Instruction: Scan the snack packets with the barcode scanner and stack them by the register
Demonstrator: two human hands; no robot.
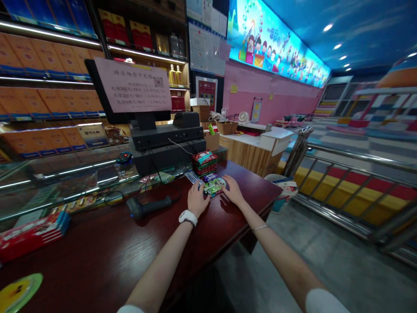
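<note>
Dark red wooden counter (107, 252), glossy, running from near-left corner to far-right corner. Round green-yellow disc (18, 292) at near-left edge, cut off by frame. Flat stack of red and blue packets (31, 234) just beyond it, along left edge. Glass display case (65, 178) butting against counter's far edge, small items inside too blurred to tell. Black handheld barcode scanner (148, 206) lying on its side mid-counter, cable curling off toward the case. Black register unit (167, 143) behind it, with a tilted screen backed by a pink printed notice (133, 84); print too small to read. Left hand (197, 199), white watch (188, 217) on wrist, palm down, fingers pressed to left edge of a small flat pile of colourful packets (213, 186). Pile lying on the counter toward far-right corner, green-and-white packet uppermost. Right hand (232, 190), thin bracelet on wrist, palm down against right edge of same pile. Hands close together, bracketing the pile from both sides; not closed round it, fingers flat. Taller stack of red and green packets (204, 162) just beyond, near far edge. White bucket (283, 191) on floor past right edge; steel railing (352, 182) farther right.
</note>
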